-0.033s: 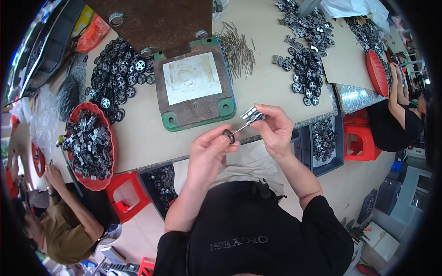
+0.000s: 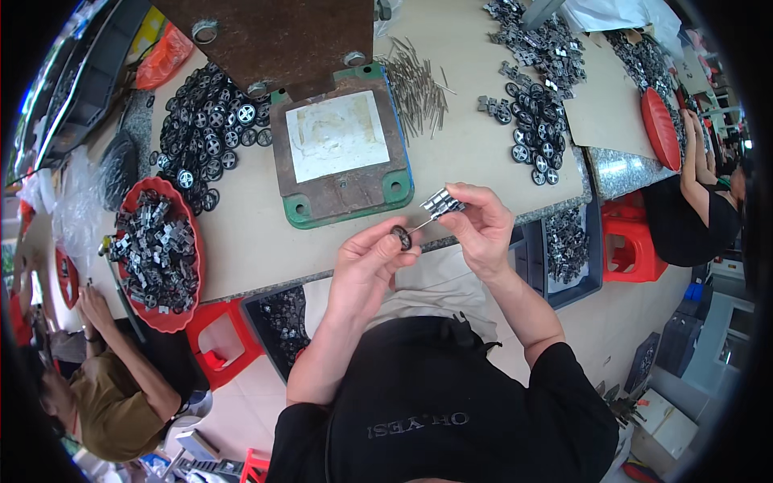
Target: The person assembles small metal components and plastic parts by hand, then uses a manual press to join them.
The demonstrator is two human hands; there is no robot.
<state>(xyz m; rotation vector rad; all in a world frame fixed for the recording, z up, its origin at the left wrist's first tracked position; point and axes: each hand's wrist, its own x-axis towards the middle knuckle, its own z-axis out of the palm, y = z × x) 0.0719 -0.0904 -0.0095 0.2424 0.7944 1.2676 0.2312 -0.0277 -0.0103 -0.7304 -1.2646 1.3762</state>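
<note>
Over the table's near edge, my left hand (image 2: 374,262) pinches a small black toy wheel (image 2: 401,237) between thumb and fingers. A thin metal axle rod (image 2: 419,227) runs from the wheel up to a silver-and-black toy car chassis part (image 2: 441,203). My right hand (image 2: 481,225) grips that part by its right end, thumb below and fingers above. Just beyond my hands lies a green-framed metal press base (image 2: 342,211) with a white pad (image 2: 338,137) on top. Whether the rod passes right through the wheel cannot be made out.
Black wheels (image 2: 211,121) are heaped left of the press, more (image 2: 535,133) to its right. Loose metal rods (image 2: 415,84) lie beside it. A red basket (image 2: 197,278) holds chassis parts; others (image 2: 547,56) are piled far right. A brown metal plate (image 2: 274,40) overhangs the back. Co-workers sit at both sides.
</note>
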